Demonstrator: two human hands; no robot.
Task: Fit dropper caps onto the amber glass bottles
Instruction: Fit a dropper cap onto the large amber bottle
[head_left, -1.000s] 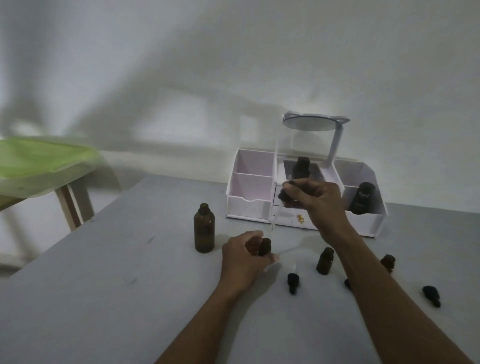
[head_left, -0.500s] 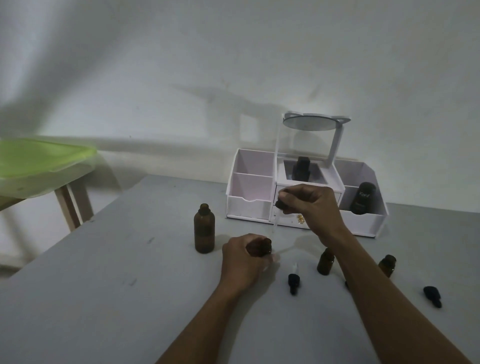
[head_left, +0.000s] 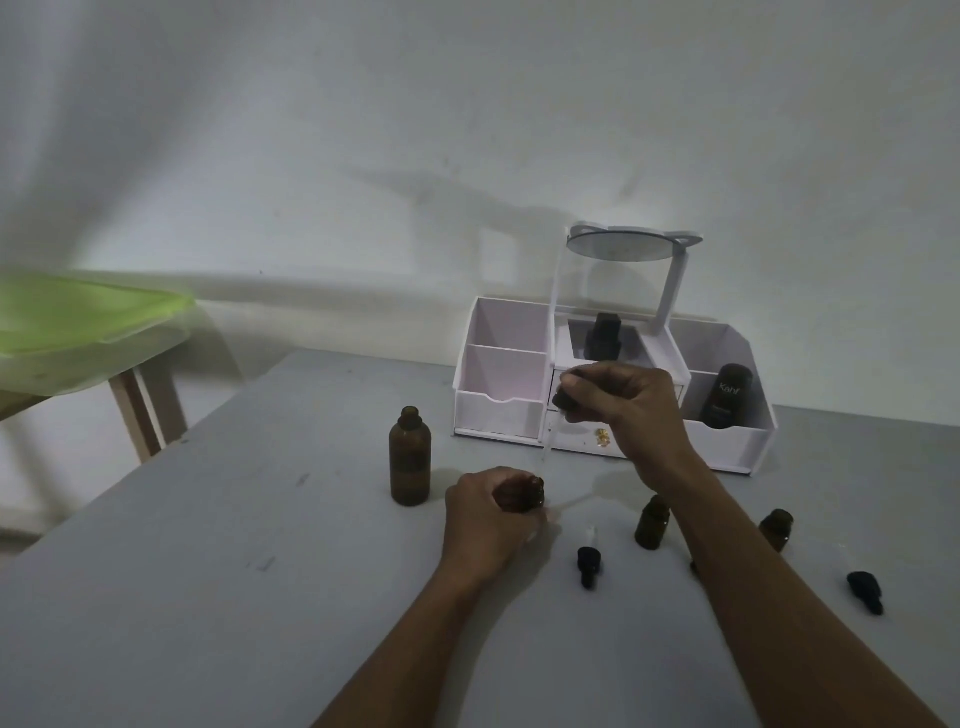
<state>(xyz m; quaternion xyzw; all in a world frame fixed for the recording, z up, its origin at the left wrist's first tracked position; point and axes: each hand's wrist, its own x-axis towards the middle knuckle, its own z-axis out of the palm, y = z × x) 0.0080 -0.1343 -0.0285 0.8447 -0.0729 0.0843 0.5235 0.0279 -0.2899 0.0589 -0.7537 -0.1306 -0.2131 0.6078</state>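
Note:
My left hand grips a small amber bottle standing on the grey table; only its neck and shoulder show. Above it, my right hand pinches a black dropper cap whose glass pipette hangs down, its tip a little above and right of the bottle mouth. A tall uncapped amber bottle stands to the left. Two small amber bottles stand on the right. Two loose dropper caps lie on the table.
A white desk organiser with a round mirror stands at the back against the wall, holding a dark bottle and a black Kahf bottle. A green-topped side table stands at left.
My right hand has lowered the dropper cap, bringing the pipette tip nearer the bottle mouth. My left hand has stayed on the small bottle.

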